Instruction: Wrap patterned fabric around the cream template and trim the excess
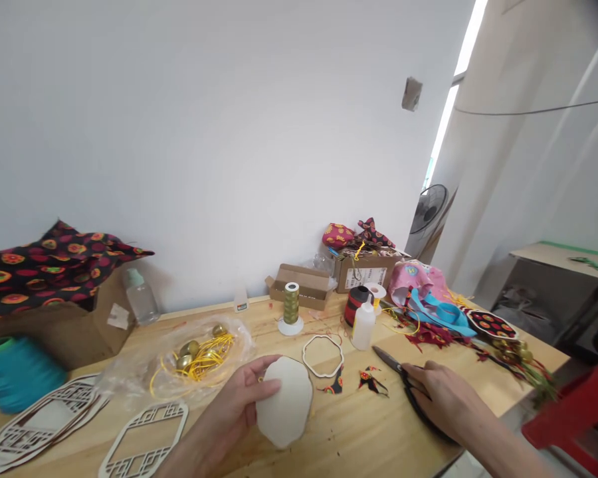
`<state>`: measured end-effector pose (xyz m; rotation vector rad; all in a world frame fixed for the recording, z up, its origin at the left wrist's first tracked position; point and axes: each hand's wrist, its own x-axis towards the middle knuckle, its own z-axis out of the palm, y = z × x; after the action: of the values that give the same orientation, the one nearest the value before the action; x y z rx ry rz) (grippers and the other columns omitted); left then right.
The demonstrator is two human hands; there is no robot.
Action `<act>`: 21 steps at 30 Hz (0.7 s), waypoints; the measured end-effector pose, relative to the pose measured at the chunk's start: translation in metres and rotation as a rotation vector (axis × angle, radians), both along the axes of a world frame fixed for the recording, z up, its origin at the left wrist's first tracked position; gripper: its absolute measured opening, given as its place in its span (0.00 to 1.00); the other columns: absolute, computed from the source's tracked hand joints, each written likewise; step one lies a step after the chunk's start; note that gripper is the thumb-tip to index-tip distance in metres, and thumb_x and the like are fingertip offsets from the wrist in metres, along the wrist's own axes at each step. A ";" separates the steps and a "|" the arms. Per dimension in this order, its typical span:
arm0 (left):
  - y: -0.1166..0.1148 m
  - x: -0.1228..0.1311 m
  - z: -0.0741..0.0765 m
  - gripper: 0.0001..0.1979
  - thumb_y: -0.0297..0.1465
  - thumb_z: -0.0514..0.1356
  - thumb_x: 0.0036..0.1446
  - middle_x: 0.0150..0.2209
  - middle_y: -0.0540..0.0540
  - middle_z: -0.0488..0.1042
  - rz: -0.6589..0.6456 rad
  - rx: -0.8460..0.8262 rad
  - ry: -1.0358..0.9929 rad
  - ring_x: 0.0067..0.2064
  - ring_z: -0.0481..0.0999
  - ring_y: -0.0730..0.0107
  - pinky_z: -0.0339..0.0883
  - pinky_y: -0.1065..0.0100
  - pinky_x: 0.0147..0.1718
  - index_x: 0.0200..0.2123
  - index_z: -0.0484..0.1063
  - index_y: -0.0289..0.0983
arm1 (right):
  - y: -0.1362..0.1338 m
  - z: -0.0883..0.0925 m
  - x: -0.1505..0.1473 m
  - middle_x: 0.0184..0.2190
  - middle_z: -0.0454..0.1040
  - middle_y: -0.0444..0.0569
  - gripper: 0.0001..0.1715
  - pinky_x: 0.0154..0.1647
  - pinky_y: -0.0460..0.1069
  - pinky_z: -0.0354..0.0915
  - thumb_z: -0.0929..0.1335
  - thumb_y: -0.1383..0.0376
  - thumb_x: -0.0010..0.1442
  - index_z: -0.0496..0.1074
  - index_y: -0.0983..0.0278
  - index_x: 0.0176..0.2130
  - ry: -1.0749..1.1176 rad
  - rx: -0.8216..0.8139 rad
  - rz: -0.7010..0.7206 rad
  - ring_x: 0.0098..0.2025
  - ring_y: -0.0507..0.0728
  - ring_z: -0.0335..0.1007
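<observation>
Head view: the left hand point(224, 405) grips a pale scalloped board blank point(285, 402) at its edge, thumb lying across the face. The right hand point(441, 398) is curled closed around black-handled scissors point(408, 392), blades shut and pointing left. Between the hands, on the wooden tabletop point(359, 425), lie a cream scalloped ring point(323, 355) and small patterned fabric scraps point(372, 380). Beyond the left hand sit a plastic bag of yellow cord and brass bells point(199, 355) and a lattice frame point(143, 438). Past the right hand stands a white glue bottle point(363, 325). A cardboard carton point(363, 272) ahead carries a label, too small to read.
</observation>
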<state>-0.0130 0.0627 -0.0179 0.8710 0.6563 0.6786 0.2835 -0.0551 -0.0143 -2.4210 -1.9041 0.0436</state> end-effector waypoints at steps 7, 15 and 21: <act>0.004 -0.013 0.011 0.13 0.20 0.42 0.59 0.26 0.46 0.69 0.134 -0.402 -0.418 0.15 0.65 0.88 0.52 0.90 0.07 0.39 0.64 0.28 | -0.004 -0.009 -0.027 0.43 0.70 0.58 0.20 0.45 0.52 0.62 0.56 0.67 0.60 0.68 0.67 0.47 0.002 0.244 0.031 0.45 0.60 0.66; 0.003 -0.011 0.011 0.11 0.20 0.40 0.60 0.24 0.51 0.62 0.124 -0.452 -0.451 0.13 0.61 0.89 0.52 0.88 0.05 0.36 0.61 0.29 | 0.014 -0.019 -0.096 0.48 0.70 0.48 0.15 0.56 0.58 0.46 0.66 0.61 0.54 0.70 0.59 0.43 0.300 0.307 0.407 0.53 0.62 0.58; 0.005 -0.012 0.013 0.11 0.21 0.41 0.60 0.27 0.50 0.61 0.152 -0.417 -0.455 0.13 0.61 0.90 0.51 0.88 0.05 0.41 0.60 0.30 | 0.013 -0.012 -0.054 0.30 0.74 0.50 0.14 0.38 0.48 0.61 0.60 0.69 0.57 0.72 0.66 0.27 0.264 0.379 0.120 0.35 0.56 0.68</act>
<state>-0.0247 0.0677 -0.0053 0.2664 0.4297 0.8072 0.2295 -0.0424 -0.0262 -1.9505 -1.7512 0.0068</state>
